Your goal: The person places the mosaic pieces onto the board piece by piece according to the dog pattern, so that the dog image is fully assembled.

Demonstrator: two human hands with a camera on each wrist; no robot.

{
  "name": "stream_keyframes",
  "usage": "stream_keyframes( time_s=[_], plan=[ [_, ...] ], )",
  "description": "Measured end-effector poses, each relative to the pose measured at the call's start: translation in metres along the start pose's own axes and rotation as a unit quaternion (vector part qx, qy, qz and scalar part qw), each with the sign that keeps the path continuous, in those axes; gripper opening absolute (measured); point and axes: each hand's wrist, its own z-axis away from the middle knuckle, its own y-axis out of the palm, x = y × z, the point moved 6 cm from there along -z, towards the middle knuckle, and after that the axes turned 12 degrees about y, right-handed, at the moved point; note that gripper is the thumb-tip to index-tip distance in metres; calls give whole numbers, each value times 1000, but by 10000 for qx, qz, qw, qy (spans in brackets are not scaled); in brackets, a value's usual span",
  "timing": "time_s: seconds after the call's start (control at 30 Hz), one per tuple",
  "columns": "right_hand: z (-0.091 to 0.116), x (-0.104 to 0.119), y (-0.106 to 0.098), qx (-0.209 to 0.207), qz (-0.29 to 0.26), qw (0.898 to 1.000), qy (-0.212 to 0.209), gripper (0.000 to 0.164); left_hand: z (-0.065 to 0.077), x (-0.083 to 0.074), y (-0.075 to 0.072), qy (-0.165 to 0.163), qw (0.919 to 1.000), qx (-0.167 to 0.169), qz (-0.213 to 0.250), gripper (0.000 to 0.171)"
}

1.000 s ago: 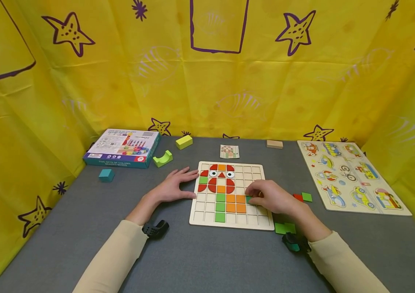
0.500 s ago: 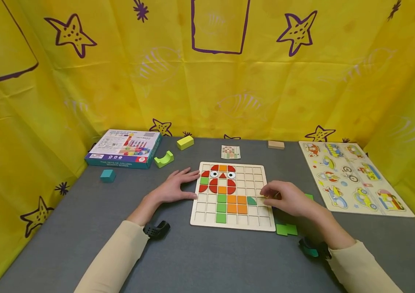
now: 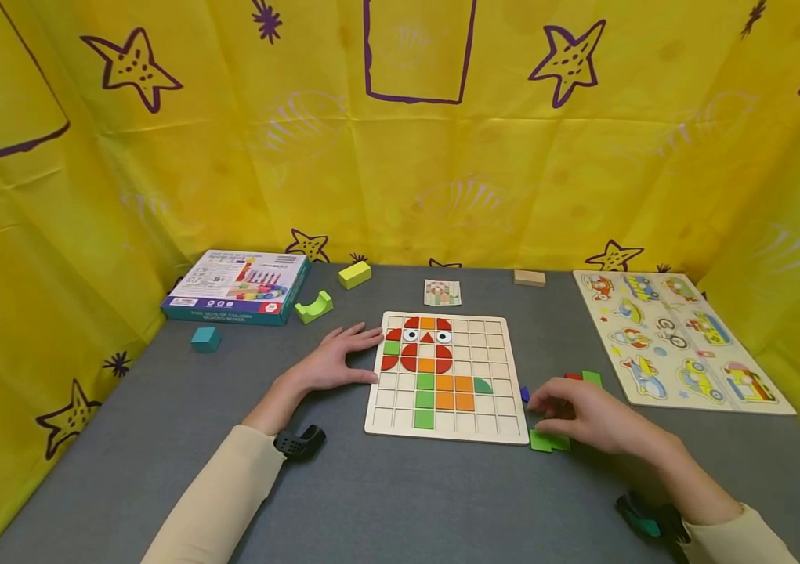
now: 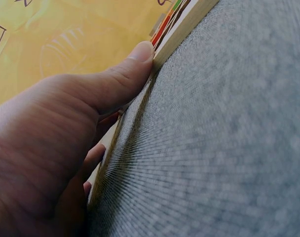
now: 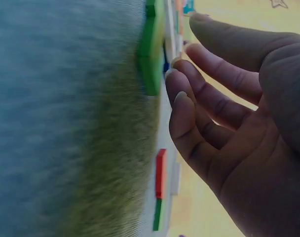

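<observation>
A light wooden grid board (image 3: 487,352) lies on the grey table with red, orange and green tiles forming a figure in it. One teal quarter-circle tile (image 3: 483,385) sits in a cell right of the orange squares. My left hand (image 3: 334,362) rests at the board's left edge, fingers spread; in the left wrist view the thumb (image 4: 125,74) touches the board's side. Right of the board, my right hand (image 3: 590,411) hovers over loose tiles, fingers loosely bent and holding nothing. Close to its fingertips are a blue tile (image 3: 525,394) and green tiles (image 3: 544,441).
A red tile (image 5: 161,173) and a green tile (image 3: 591,378) lie beyond the right hand. Behind the board is a small pattern card (image 3: 442,292). A picture board (image 3: 675,345) lies at right; a box (image 3: 233,286) and several blocks, including a teal one (image 3: 205,338), stand left.
My right hand has let go of the teal quarter-circle tile in its cell and moved right, off the board to the loose tiles. The left hand has stayed at the board's edge.
</observation>
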Motion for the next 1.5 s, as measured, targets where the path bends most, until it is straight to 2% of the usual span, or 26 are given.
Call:
stream_keyframes(
  time_s=[0.4, 0.63, 0.83, 1.17, 1.5],
  plan=[
    [8, 1, 14, 336, 272, 9990, -100, 23, -2, 0, 0, 102, 9999, -20, -70, 79],
    [7, -1, 9, 55, 74, 9999, -62, 18, -2, -1, 0, -4, 10000, 30, -10, 79],
    [5, -1, 1, -164, -104, 9997, -138, 12, 0, -1, 1, 113, 9999, -22, 72, 79],
    [-19, 11, 5, -265, -198, 9993, -165, 10, 1, 2, 0, 2, 10000, 11, -2, 78],
    [-48, 27, 17, -56, -228, 9995, -188, 11, 0, 4, 1, 32, 10000, 9, -17, 78]
  ],
)
